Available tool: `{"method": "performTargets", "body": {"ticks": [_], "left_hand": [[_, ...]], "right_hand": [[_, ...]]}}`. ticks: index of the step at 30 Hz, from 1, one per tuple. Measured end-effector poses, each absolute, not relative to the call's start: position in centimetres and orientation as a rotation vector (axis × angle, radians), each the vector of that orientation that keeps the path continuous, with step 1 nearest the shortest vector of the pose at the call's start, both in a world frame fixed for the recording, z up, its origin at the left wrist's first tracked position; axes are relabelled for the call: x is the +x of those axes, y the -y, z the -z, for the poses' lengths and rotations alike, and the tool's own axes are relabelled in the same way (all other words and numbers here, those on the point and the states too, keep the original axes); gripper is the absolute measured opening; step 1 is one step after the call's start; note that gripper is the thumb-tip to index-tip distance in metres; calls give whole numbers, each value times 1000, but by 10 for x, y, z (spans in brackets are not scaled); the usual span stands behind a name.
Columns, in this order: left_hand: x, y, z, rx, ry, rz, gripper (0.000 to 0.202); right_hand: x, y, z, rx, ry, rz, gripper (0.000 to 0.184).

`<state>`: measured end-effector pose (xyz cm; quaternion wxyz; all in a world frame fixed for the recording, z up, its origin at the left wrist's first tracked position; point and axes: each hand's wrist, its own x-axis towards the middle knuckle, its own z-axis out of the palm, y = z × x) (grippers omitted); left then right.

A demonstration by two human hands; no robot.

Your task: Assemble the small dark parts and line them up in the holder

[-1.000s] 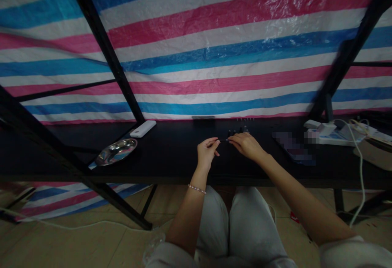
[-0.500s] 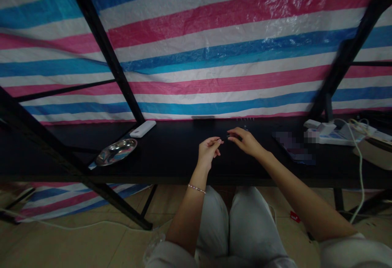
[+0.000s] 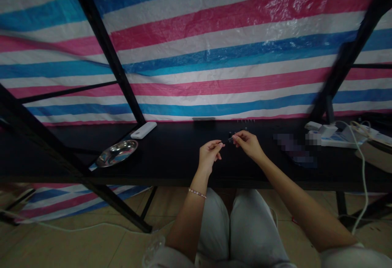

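My left hand [image 3: 210,153] is closed in a pinch above the black table. A tiny dark piece [image 3: 225,142] seems to stick out from its fingertips, too small to name. Just to the right, my right hand [image 3: 248,143] pinches a small thin shiny piece [image 3: 230,139], whose kind I cannot make out. The two sets of fingertips face each other with a narrow gap between them. Behind the right hand, a few tiny objects stand on the table, and a row of small pale points [image 3: 246,120] lies near its back edge.
A shiny metal dish [image 3: 117,153] and a white power bank [image 3: 143,130] lie to the left, beside a black metal frame [image 3: 107,56]. On the right are a blurred phone-like object [image 3: 295,150] and a power strip [image 3: 339,139] with plugs and a white cable [image 3: 364,186]. Striped sheeting hangs behind.
My right hand's fingers have closed more tightly, and the thin shiny piece now shows at their tips, pointing toward the left hand. My left hand has barely moved. The view has shifted slightly.
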<state>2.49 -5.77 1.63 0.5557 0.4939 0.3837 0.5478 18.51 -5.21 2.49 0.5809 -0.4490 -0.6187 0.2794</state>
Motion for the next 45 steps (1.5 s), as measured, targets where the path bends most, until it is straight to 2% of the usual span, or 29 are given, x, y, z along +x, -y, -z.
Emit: {"method": "performTargets", "body": {"ticks": [37, 40, 45], "left_hand": [[39, 55, -24, 1208, -897, -1275, 41], [37, 46, -25, 1238, -943, -1287, 36], [32, 7, -18, 1410, -1094, -1260, 20]], "right_hand": [[168, 51, -25, -1055, 1539, -711, 42], [177, 48, -26, -1099, 1533, -579, 41], [215, 39, -22, -1197, 1177, -108, 36]]}}
